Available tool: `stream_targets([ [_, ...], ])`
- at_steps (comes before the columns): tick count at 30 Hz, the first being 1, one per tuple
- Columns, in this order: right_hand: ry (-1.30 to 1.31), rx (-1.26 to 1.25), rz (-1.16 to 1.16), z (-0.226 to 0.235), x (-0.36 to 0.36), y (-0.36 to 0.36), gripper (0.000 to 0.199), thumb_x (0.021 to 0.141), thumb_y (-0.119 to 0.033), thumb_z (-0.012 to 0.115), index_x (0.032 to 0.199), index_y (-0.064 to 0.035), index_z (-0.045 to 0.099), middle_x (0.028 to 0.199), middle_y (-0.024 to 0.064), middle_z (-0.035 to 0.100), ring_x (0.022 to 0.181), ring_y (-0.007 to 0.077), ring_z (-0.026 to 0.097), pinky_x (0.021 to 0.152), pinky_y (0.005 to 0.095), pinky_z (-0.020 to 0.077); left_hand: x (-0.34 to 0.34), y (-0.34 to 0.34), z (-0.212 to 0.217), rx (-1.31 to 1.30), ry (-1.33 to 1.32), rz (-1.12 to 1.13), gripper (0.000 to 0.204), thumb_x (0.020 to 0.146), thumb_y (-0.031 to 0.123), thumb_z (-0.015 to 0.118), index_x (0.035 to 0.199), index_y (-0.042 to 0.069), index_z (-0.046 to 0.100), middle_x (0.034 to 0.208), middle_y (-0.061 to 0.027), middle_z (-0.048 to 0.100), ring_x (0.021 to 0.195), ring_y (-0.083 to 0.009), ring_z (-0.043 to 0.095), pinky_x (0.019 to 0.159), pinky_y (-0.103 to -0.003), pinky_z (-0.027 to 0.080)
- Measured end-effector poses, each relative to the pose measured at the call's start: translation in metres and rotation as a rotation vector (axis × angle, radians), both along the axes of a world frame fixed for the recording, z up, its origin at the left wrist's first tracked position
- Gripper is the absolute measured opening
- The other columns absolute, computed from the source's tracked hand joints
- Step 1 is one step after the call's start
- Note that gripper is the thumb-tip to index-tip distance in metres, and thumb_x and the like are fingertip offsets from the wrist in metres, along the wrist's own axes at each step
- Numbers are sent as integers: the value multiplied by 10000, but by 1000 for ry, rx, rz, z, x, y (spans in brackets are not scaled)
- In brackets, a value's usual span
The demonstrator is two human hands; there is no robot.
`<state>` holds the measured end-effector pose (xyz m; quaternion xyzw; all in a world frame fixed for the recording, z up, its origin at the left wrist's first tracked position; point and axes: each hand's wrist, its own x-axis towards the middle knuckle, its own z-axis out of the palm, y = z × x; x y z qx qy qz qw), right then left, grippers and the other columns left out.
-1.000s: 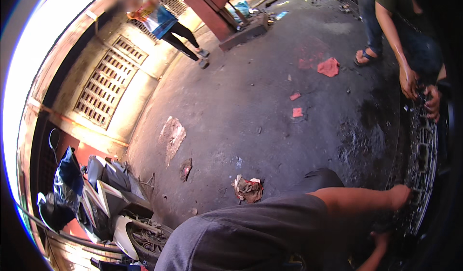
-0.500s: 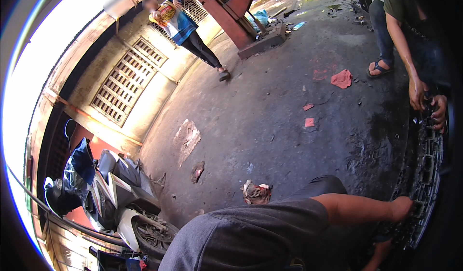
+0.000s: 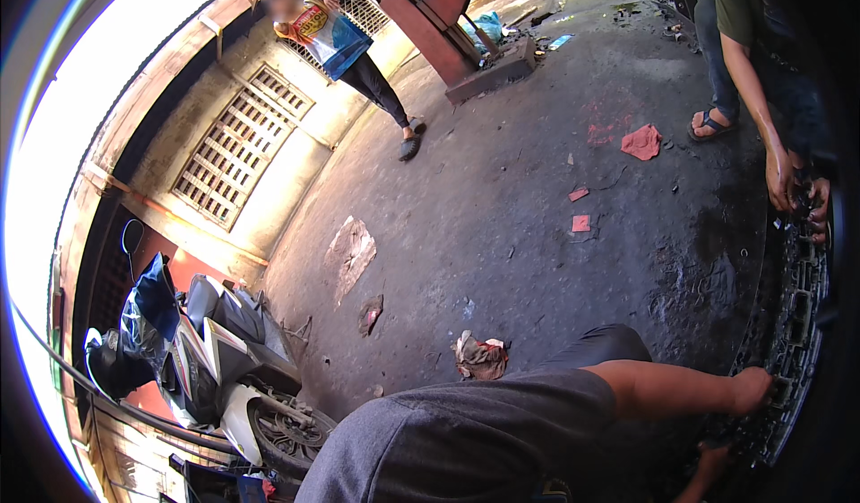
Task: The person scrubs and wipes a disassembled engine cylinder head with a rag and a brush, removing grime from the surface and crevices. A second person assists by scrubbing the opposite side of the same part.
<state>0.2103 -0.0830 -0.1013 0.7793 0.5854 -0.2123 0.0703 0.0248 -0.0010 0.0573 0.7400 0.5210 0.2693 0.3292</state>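
**Lying right of both hands: a long dark metal part (image 3: 800, 319)**

Its long axis runs up the picture toward a co-worker (image 3: 736, 21). The left hand (image 3: 751, 390) is at its side, nearer than the shadowed right hand (image 3: 714, 457). Both hands' fingers are hidden; whether they grip cannot be told. Lettering shows on a standing person's top (image 3: 333, 35), none legible on the part.

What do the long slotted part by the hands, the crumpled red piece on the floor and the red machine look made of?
Long slotted part: probably metal, dark with bright glints along its edges; which metal is unclear.
Crumpled red piece: likely cloth, matte, with soft irregular edges.
Red machine: apparently painted metal, dull red over flat, straight-edged faces.
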Motion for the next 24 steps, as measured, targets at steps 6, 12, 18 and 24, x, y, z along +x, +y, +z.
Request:
stream_targets([
  [6, -24, 101, 180, 21, -2, -4, 938, 645, -256, 856, 1442, -52, 405, 1432, 223, 473, 1311, 392, 452, 1106, 443, 365, 0, 0, 5, -53, -47, 119, 178, 807, 218, 646, 827, 56, 715, 822, -196, 685, 823, -380, 676, 761, -460, 545],
  [12, 203, 400, 46, 60, -49, -25, 522, 681, -335, 804, 1079, -29, 661, 1098, 225, 658, 1094, 386, 597, 965, 493, 445, -21, -5, 18, -20, 306, -95, 151, 799, 133, 593, 830, 86, 734, 837, -147, 707, 780, -309, 699, 697, -445, 560],
  [18, 226, 398, -325, 50, -82, -56, 424, 739, -179, 693, 1157, -124, 641, 1186, 205, 577, 1114, 400, 568, 951, 466, 467, -26, 0, 41, 232, 270, -305, 289, 871, 105, 618, 1151, 81, 683, 1099, -144, 692, 961, -294, 686, 825, -366, 526],
  [24, 840, 814, -868, 56, -26, -38, 233, 729, -220, 710, 915, -81, 725, 874, 135, 700, 877, 308, 670, 835, 386, 508, -26, -2, 60, -15, 138, -136, 354, 966, 307, 550, 1181, 57, 679, 1122, -211, 671, 1045, -368, 649, 896, -378, 509],
])
